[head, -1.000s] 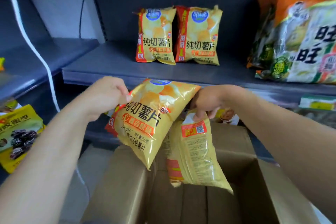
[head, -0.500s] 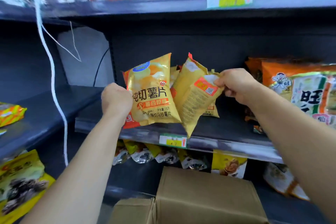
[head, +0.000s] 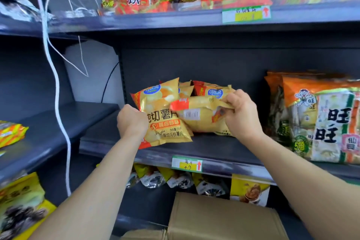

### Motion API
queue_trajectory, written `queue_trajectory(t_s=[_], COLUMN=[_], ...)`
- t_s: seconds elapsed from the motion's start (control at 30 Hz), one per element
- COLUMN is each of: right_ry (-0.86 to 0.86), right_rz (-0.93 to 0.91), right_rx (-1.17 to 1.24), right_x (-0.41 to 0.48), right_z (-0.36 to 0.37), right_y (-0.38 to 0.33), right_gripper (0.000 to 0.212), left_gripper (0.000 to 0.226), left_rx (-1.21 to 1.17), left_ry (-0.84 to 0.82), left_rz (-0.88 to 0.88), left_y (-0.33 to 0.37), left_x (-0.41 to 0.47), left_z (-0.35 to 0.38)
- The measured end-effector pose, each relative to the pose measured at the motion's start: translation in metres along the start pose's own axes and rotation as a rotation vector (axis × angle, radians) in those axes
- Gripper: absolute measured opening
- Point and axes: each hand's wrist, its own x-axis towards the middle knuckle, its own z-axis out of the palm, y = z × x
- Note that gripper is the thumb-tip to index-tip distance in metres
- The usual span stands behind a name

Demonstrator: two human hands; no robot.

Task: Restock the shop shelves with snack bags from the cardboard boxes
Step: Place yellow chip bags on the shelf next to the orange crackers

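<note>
The left grip (head: 132,121) is curled round the left edge of a yellow crisp bag (head: 163,122), held front outward and tilted over the middle shelf (head: 214,148); the right grip (head: 241,115) pinches the end of a second crisp bag (head: 196,118), turned sideways with its barcode showing and overlapping the first; other crisp bags (head: 214,91) stand behind; a cardboard box (head: 214,220) sits below.

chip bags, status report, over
Left hand grips front-facing chip bag, upright over middle shelf. Right hand pinches second chip bag, sideways, barcode out. Shelved chip bags directly behind both.
</note>
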Motion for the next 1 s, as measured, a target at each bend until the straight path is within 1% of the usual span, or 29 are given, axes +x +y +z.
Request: queue_trajectory(t_s=[0.03, 0.1, 0.13, 0.23, 0.3, 0.4, 0.53, 0.57, 0.6, 0.63, 0.7, 0.73, 0.8, 0.83, 0.93, 1.0], right_ry=[-0.021, -0.046, -0.048, -0.121, -0.180, -0.223, -0.210, -0.203, -0.209, -0.225, -0.307, -0.358, -0.436, -0.470, -0.591, -0.647], right_rz=[-0.013, -0.024, -0.034, -0.028, 0.033, 0.223, 0.576, 0.652, 0.695, 0.710, 0.737, 0.777, 0.880, 0.934, 1.105, 1.162], right_rx=[-0.006, -0.024, -0.037, -0.046, -0.013, 0.134, 0.549, 0.585, 0.556, 0.479, 0.316, 0.269, 0.279, 0.317, 0.456, 0.498], right_x=[-0.004, -0.010, -0.012, -0.017, -0.018, -0.016, -0.016, -0.017, -0.018, -0.018, -0.017, -0.015, -0.010, -0.009, -0.007, -0.008], right_z=[0.002, 0.005, 0.007, 0.009, 0.008, 0.007, 0.007, 0.006, 0.006, 0.007, 0.012, 0.014, 0.018, 0.017, 0.016, 0.016], right_y=[0.002, 0.009, 0.012, 0.020, 0.021, 0.022, 0.032, 0.034, 0.036, 0.037, 0.042, 0.043, 0.045, 0.044, 0.040, 0.040], right_gripper=[0.029, 0.015, 0.013, 0.009, 0.012, 0.015, 0.027, 0.032, 0.036, 0.036, 0.029, 0.032, 0.048, 0.052, 0.060, 0.055], left_gripper=[0.028, 0.012, 0.008, 0.012, 0.014, 0.013, 0.012, 0.012, 0.012, 0.013, 0.015, 0.015, 0.017, 0.018, 0.020, 0.022], left_rx=[0.006, 0.016, 0.019, 0.045, 0.064, 0.075, 0.090, 0.098, 0.106, 0.115, 0.125, 0.125, 0.121, 0.116, 0.094, 0.078], left_ry=[0.003, 0.005, 0.001, -0.022, -0.038, -0.056, -0.073, -0.083, -0.093, -0.102, -0.118, -0.128, -0.154, -0.170, -0.229, -0.262], left_rz=[0.005, 0.016, 0.021, 0.028, 0.031, 0.038, 0.074, 0.086, 0.096, 0.105, 0.113, 0.113, 0.106, 0.104, 0.105, 0.114], left_y=[-0.002, -0.007, -0.010, -0.020, -0.024, -0.026, -0.026, -0.026, -0.025, -0.025, -0.024, -0.024, -0.024, -0.025, -0.027, -0.028], left_x=[-0.001, 0.000, 0.001, 0.006, 0.009, 0.008, 0.007, 0.009, 0.011, 0.013, 0.017, 0.018, 0.021, 0.022, 0.023, 0.022], left_z=[0.002, 0.006, 0.007, 0.014, 0.020, 0.030, 0.039, 0.041, 0.042, 0.044, 0.046, 0.048, 0.050, 0.050, 0.051, 0.051])
